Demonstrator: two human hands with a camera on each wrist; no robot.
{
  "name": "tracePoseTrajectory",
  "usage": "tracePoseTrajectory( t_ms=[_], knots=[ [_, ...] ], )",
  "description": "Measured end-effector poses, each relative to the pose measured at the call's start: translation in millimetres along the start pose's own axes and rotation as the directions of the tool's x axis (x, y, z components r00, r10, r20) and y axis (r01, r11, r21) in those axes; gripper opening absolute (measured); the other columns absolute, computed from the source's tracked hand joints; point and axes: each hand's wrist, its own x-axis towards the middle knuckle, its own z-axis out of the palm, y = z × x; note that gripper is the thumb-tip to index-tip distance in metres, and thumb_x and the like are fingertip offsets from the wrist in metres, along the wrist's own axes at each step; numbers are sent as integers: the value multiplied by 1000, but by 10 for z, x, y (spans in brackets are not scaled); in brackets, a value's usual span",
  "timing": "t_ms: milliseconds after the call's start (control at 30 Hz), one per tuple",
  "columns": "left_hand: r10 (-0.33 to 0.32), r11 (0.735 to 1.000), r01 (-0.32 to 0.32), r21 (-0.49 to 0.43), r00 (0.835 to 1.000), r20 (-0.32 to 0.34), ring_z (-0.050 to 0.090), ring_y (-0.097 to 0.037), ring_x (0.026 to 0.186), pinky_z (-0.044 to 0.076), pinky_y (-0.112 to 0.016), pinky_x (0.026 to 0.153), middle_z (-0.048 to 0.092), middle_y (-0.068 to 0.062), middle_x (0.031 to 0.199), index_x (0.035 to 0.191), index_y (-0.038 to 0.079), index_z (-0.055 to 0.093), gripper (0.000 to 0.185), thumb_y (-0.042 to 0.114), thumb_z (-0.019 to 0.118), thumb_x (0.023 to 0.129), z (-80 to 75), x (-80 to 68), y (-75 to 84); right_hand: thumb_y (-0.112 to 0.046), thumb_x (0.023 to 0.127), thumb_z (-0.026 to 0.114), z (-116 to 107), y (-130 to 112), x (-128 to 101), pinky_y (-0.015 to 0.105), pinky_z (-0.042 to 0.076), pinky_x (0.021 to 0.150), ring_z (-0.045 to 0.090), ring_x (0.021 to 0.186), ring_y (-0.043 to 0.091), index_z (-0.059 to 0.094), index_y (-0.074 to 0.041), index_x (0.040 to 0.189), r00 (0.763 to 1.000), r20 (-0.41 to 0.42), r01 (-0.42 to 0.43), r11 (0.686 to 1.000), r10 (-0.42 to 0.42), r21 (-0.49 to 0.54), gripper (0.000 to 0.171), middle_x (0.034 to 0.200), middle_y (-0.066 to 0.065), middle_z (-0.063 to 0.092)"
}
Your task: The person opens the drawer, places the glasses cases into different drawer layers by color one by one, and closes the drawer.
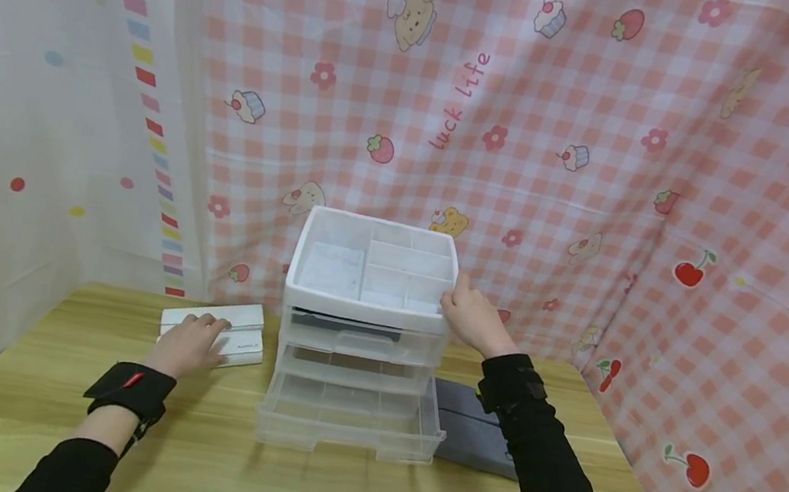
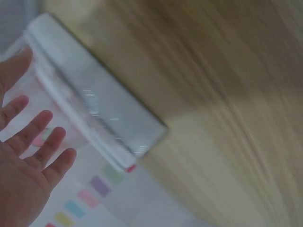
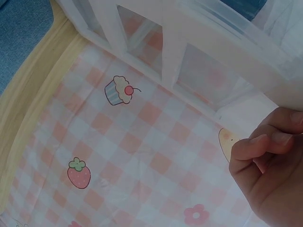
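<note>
Two hands: we rest our left hand, fingers flat, on the box, while right-hand fingers curl on the organizer's right top edge.

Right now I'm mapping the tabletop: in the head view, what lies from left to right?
White box under the left hand → clear drawer unit → right hand → grey pouch.

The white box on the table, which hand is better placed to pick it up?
Probably the left. The left hand already rests on the white box with fingers spread, while the right hand is across the table, gripping the top corner of the drawer organizer.
</note>
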Motion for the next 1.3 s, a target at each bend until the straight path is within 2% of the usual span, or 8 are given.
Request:
tracePoseTrajectory(
  t_ms=[133, 233, 400, 567, 733, 933, 1133, 1300],
  knots=[
    [-63, 998, 64, -11, 994, 90, 53, -46, 97, 49, -54, 72, 58, -26, 112, 119, -1, 56, 55, 24, 78, 76, 70, -13, -84, -27, 101, 30, 5, -6, -1, 30, 42, 62, 56, 80, 27, 23, 0, 137, 1000, -1, 6, 1000, -6, -7, 45, 121, 25, 52],
    [-90, 996, 91, -1, 990, 111, 51, -48, 101, 47, -59, 73, 56, -26, 114, 122, -1, 55, 59, 25, 79, 75, 109, -17, -128, -27, 102, 30, 9, -9, 4, 30, 43, 62, 56, 82, 27, 24, 0, 136, 1000, -4, 16, 1000, -16, -13, 44, 121, 25, 52],
    [-115, 993, 115, 9, 990, 86, 50, -47, 101, 44, -64, 75, 56, -24, 112, 120, 1, 56, 60, 25, 82, 71, 154, -16, -156, -27, 102, 31, 12, -27, 11, 30, 44, 63, 57, 85, 28, 24, 0, 137, 1000, -5, 13, 1000, -13, -4, 45, 123, 24, 52],
    [-125, 992, 125, 3, 987, 102, 51, -45, 98, 44, -64, 73, 55, -23, 108, 117, 2, 55, 59, 24, 83, 69, 132, -9, -141, -26, 101, 32, 9, -42, 22, 29, 44, 63, 58, 84, 27, 24, 1, 137, 1000, -3, 19, 1000, -19, -15, 46, 123, 25, 53],
    [-127, 992, 129, -5, 984, 126, 53, -48, 102, 44, -66, 76, 58, -26, 113, 121, 3, 55, 60, 22, 82, 71, 136, -19, -131, -26, 102, 32, -4, -30, 24, 29, 44, 62, 57, 79, 26, 24, 1, 137, 1000, 0, 20, 1000, -20, -12, 45, 120, 26, 54],
    [-145, 989, 148, -23, 984, 108, 52, -50, 105, 39, -70, 82, 58, -27, 119, 123, 3, 54, 62, 24, 82, 72, 179, -46, -98, -26, 101, 31, -6, -4, 30, 29, 43, 61, 57, 78, 26, 24, 1, 137, 1000, -3, 19, 1000, -19, -10, 45, 120, 26, 54],
    [-161, 985, 165, -56, 984, 74, 55, -48, 105, 40, -71, 79, 59, -26, 119, 114, 5, 57, 58, 20, 85, 66, 179, -94, -20, -25, 100, 31, 0, 12, 39, 29, 42, 58, 56, 71, 25, 24, 4, 138, 999, -22, 29, 999, -30, -40, 48, 113, 27, 57],
    [-140, 988, 143, -59, 989, 52, 56, -47, 104, 43, -68, 72, 59, -26, 118, 113, 8, 57, 58, 20, 86, 64, 170, -162, 22, -26, 100, 31, 18, 25, 46, 29, 42, 58, 56, 71, 24, 24, 2, 138, 1000, -15, 19, 999, -20, -33, 48, 114, 26, 57]
  ],
)
